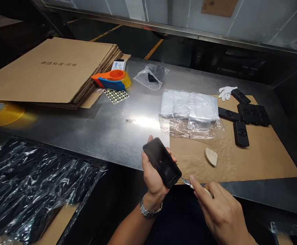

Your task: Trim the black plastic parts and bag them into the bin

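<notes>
A black rectangular plastic case (161, 160), hollow side up, rests in my left hand (152, 177), whose fingers wrap its edges. My right hand (220, 204) closes around the pale handle of a small knife (187, 182). The blade tip meets, or nearly meets, the lower right corner of the case. Past my right hand, a beige wedge-shaped piece (211, 157) lies on a cardboard sheet (266, 156). Several similar black cases (240, 133) are on the right part of that sheet, some side by side. A white glove (227, 93) sits behind them.
A tall stack of flat cardboard (48, 71) fills the left of the metal table (135, 136). Beside it are an orange and blue tape dispenser (115, 79) and a sticker sheet (116, 96). Clear plastic bags (189, 110) lie mid-table. Black plastic-wrapped goods (36, 183) stand lower left.
</notes>
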`<state>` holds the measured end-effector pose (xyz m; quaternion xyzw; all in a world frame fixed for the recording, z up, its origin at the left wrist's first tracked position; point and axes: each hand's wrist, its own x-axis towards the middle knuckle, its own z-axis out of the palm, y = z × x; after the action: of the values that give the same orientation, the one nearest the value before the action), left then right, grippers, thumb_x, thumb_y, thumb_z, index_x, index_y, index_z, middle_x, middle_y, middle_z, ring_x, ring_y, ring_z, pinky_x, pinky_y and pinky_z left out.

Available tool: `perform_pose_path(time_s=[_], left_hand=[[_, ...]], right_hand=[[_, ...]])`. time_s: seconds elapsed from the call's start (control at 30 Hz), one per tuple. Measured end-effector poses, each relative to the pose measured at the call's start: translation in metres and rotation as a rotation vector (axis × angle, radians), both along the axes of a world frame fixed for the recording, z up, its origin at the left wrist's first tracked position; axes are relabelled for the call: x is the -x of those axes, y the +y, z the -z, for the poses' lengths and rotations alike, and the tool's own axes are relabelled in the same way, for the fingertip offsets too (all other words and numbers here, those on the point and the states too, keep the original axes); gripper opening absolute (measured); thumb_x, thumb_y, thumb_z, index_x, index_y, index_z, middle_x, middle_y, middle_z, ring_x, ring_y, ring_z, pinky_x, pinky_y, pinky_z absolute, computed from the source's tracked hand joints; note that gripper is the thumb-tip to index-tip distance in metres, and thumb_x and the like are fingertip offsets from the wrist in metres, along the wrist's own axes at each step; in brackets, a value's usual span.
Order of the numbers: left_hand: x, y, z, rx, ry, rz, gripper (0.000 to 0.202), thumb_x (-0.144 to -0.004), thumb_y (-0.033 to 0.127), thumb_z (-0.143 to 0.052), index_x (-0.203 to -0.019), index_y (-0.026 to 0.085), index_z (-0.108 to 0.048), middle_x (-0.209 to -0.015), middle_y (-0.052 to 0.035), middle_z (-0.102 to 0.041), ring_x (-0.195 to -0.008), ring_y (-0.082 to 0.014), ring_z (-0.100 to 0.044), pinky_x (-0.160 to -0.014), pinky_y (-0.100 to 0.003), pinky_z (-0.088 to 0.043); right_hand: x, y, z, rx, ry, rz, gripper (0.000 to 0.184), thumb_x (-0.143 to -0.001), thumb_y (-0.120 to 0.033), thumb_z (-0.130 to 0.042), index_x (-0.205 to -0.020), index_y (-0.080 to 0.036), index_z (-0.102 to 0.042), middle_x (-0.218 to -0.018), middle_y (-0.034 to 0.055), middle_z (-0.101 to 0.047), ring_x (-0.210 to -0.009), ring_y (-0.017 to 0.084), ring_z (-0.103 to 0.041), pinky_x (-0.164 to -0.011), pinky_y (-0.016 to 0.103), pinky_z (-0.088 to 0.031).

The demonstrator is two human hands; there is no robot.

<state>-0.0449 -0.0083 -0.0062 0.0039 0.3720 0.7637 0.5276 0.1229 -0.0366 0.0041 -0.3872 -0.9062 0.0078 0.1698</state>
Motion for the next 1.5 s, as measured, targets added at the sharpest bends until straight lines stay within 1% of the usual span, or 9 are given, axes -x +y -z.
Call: perform_pose_path(time_s=[0.37,0.57,0.83,1.1,1.2,1.33,1.5], left_hand=[[-0.0034,-0.0003,0.0007,-0.034,0.060,0.003,0.052,-0.086,0.054,-0.031,-0.134,0.034,-0.032,-0.069,-0.0001,-0.059,-0.054,-0.0134,-0.056,-0.051,-0.025,-0.048],[-0.0043,-0.0014,0.0025,-0.069,0.062,0.018,0.052,-0.086,0.054,-0.033,-0.134,0.035,-0.033,-0.070,-0.0003,-0.060,-0.055,-0.0133,-0.057,-0.053,-0.025,-0.048],[-0.0024,-0.0022,0.0033,-0.053,0.045,0.051,0.052,-0.087,0.052,-0.031,-0.136,0.035,-0.030,-0.070,-0.0007,-0.060,-0.054,-0.0138,-0.058,-0.050,-0.025,-0.048],[-0.0004,-0.0019,0.0009,-0.030,0.057,0.111,0.052,-0.087,0.052,-0.032,-0.135,0.034,-0.031,-0.070,-0.0008,-0.058,-0.055,-0.0133,-0.057,-0.051,-0.024,-0.048],[-0.0005,-0.0016,0.0009,-0.027,0.050,0.133,0.052,-0.087,0.053,-0.032,-0.135,0.035,-0.032,-0.071,-0.0007,-0.058,-0.055,-0.0134,-0.057,-0.051,-0.025,-0.048],[-0.0004,-0.0022,0.0016,-0.021,0.045,0.161,0.053,-0.086,0.053,-0.033,-0.136,0.035,-0.031,-0.070,-0.0003,-0.058,-0.055,-0.0134,-0.057,-0.053,-0.025,-0.048],[0.0007,-0.0033,0.0014,-0.007,0.043,0.206,0.052,-0.087,0.053,-0.031,-0.136,0.034,-0.031,-0.070,-0.0006,-0.058,-0.055,-0.0132,-0.057,-0.053,-0.025,-0.047]], right_hand=[[-0.0023,0.0004,-0.0010,0.000,-0.044,-0.029,0.038,-0.090,-0.013,-0.036,-0.124,-0.018,-0.054,-0.062,0.0004,-0.045,-0.055,0.011,-0.042,-0.051,0.023,-0.031],[-0.0029,0.0002,0.0025,-0.024,-0.066,-0.005,0.040,-0.089,-0.011,-0.036,-0.123,-0.019,-0.055,-0.061,0.0005,-0.044,-0.055,0.012,-0.041,-0.053,0.025,-0.029],[-0.0033,-0.0004,0.0031,-0.059,-0.084,0.020,0.041,-0.088,-0.010,-0.035,-0.122,-0.020,-0.056,-0.061,0.0004,-0.043,-0.055,0.013,-0.040,-0.055,0.026,-0.028],[-0.0055,0.0045,-0.0005,0.005,-0.014,-0.051,0.038,-0.089,-0.009,-0.040,-0.123,-0.016,-0.055,-0.061,0.0005,-0.044,-0.055,0.012,-0.042,-0.052,0.024,-0.030],[-0.0063,0.0044,-0.0007,0.018,-0.010,-0.042,0.036,-0.090,-0.012,-0.041,-0.124,-0.015,-0.054,-0.061,0.0001,-0.045,-0.054,0.011,-0.042,-0.052,0.024,-0.030],[-0.0075,0.0039,0.0002,0.048,0.008,-0.037,0.032,-0.091,-0.015,-0.042,-0.119,-0.014,-0.056,-0.059,-0.0007,-0.046,-0.052,0.010,-0.044,-0.051,0.024,-0.030],[-0.0093,0.0041,0.0021,0.082,0.005,-0.042,0.030,-0.092,-0.016,-0.040,-0.115,-0.013,-0.058,-0.057,-0.0012,-0.047,-0.048,0.010,-0.046,-0.049,0.024,-0.029]])
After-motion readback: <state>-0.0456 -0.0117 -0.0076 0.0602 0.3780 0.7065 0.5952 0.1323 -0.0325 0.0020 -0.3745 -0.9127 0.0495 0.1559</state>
